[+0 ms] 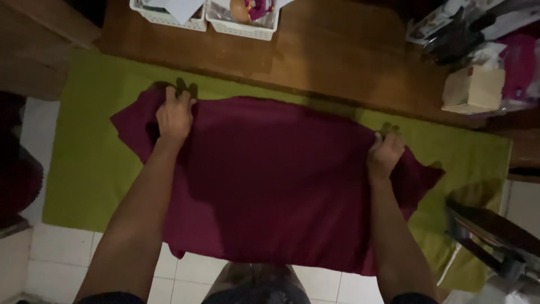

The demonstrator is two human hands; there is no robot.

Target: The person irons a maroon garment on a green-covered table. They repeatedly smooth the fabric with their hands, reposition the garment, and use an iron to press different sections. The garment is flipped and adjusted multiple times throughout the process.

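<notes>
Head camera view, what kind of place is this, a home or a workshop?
Most likely a room in a home. A maroon garment lies spread on a green cloth over a wooden table, with white storage baskets at the far edge and white floor tiles below.

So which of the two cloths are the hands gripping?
The dark red cloth, held by both hands at its far edge; the green cloth lies flat underneath it.

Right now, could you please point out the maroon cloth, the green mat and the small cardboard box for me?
maroon cloth point(270, 180): head view, its flat middle.
green mat point(90, 169): head view, bare left part.
cardboard box point(475, 90): head view, its front face.
</notes>
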